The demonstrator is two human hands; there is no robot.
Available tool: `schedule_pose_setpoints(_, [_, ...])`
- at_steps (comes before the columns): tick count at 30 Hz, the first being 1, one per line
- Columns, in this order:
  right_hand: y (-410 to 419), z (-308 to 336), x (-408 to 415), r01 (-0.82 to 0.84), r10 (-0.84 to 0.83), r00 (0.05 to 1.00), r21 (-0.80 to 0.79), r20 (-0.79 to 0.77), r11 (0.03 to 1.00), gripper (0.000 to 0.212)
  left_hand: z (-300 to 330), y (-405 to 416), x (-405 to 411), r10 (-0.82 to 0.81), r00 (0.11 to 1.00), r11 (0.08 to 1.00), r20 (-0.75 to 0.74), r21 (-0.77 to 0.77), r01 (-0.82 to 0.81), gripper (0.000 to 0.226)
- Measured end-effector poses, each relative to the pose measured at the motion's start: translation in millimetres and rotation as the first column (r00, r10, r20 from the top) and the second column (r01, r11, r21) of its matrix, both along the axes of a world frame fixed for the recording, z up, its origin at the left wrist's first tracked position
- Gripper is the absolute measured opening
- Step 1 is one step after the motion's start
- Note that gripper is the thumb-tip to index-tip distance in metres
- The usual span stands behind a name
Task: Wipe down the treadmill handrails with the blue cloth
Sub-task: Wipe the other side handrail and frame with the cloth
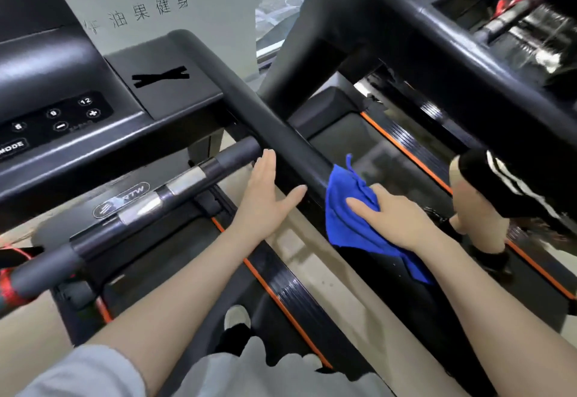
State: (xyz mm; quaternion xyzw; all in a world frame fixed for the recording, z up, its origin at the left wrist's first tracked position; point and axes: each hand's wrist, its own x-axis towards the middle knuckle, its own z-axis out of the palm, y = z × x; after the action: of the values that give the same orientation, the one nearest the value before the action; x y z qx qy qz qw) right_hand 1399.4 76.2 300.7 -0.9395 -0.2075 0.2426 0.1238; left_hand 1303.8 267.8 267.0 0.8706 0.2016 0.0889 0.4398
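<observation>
A thick black padded handrail [268, 121] runs diagonally from the treadmill console down toward me. The blue cloth [346, 212] is draped over the rail's lower part. My right hand [393, 215] grips the rail through the cloth, thumb on top pointing left, the other fingers out of sight over the far side. My left hand [265, 199] lies flat and open just left of the rail, fingers straight, thumb spread toward the cloth, holding nothing.
The console [56, 115] with buttons sits at the left, with a grey and silver crossbar [175, 184] below it. A second treadmill's black handrail [468, 62] crosses the upper right. Another person's leg [477, 206] stands on the neighbouring belt. Orange-edged side rails [281, 299] flank the floor gap.
</observation>
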Motion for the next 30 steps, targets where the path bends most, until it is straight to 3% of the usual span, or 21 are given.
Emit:
schedule_pose_setpoints(3, [-7.8,0.9,-1.9,0.003,-0.003,1.0,-0.021,0.015,1.0,0.051,-2.6,-15.9,2.3,0.041,0.999,0.991,-0.015,-0.128,-0.042,0.096])
schedule_pose_setpoints(5, [4.1,1.9,6.0,-0.013,0.014,1.0,-0.059,0.019,0.998,0.061,-3.3,-20.7,3.0,0.047,0.999,0.989,-0.026,-0.137,-0.05,0.1])
schedule_pose_setpoints(7, [21.8,1.3,14.4,-0.012,0.012,1.0,0.001,-0.02,1.0,0.068,-3.3,-23.1,4.4,0.056,0.998,0.988,-0.037,-0.141,-0.061,0.099])
schedule_pose_setpoints(10, [38.7,1.2,18.2,0.003,0.031,0.99,0.245,-0.135,0.97,0.052,-1.3,-27.3,9.8,0.109,0.994,0.981,-0.032,-0.156,-0.113,0.081])
schedule_pose_setpoints(12, [32.8,1.6,17.4,-0.016,0.078,0.979,0.309,-0.19,0.951,0.046,-0.4,-30.9,13.3,0.158,0.987,0.979,-0.022,-0.127,-0.16,0.068])
schedule_pose_setpoints(18, [-54.8,-5.3,-5.4,0.035,0.053,0.965,0.326,-0.257,0.945,0.039,-4.0,-41.5,19.3,0.232,0.973,0.97,-0.006,-0.072,-0.232,0.069])
schedule_pose_setpoints(22, [-112.5,-5.2,-26.7,0.067,0.001,0.964,0.247,-0.267,0.967,0.027,-1.8,-44.6,20.3,0.256,0.967,0.963,-0.021,-0.082,-0.257,0.075])
schedule_pose_setpoints(24, [-120.1,-3.1,-35.7,0.035,-0.002,0.981,0.163,-0.194,0.986,0.033,1.2,-46.5,20.0,0.291,0.956,0.95,-0.04,-0.103,-0.293,0.08])
schedule_pose_setpoints(27, [-105.5,0.0,-43.8,-0.031,0.031,0.998,0.001,0.055,1.0,0.051,6.0,-51.4,20.7,0.319,0.945,0.934,-0.065,-0.145,-0.326,0.065])
schedule_pose_setpoints(30, [-71.6,-4.0,-44.8,-0.168,0.172,0.944,-0.038,0.282,0.985,0.073,9.6,-48.9,22.1,0.342,0.936,0.918,-0.079,-0.185,-0.351,0.051])
